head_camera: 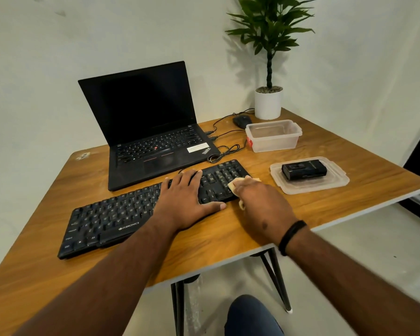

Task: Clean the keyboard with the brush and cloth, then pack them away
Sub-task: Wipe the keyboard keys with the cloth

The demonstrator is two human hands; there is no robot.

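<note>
1. Keyboard (112, 221) is lying diagonally on the wooden table (349, 170), its left end close to the near edge, its right end pointing toward the lid (310, 187).
2. Your left hand (187, 202) is resting flat on the keys with fingers spread and straight, grasping nothing; judged, you are pinning the board so it does not slide under the wipe.
3. Your right hand (260, 204) is curling round the cloth (235, 184) and pressing it onto the number-pad end; pale corners are showing above and below the knuckles.
4. Black case (304, 171), sitting on the lid to the right, is probably holding the brush; you cannot confirm that from here. Clear tub (274, 139) is standing open behind it, presumably waiting for the pack-away.
5. Judged stage: cloth wiping is under way at the right end; packing is not yet begun.
6. Room: bare wood is lying between the keyboard's right end and the lid, so your wiping hand is working with a little space. Laptop (150, 127) is sitting just behind the keyboard; a coiled cable (224, 154) is lying near the far right corner. Watch it.
</note>
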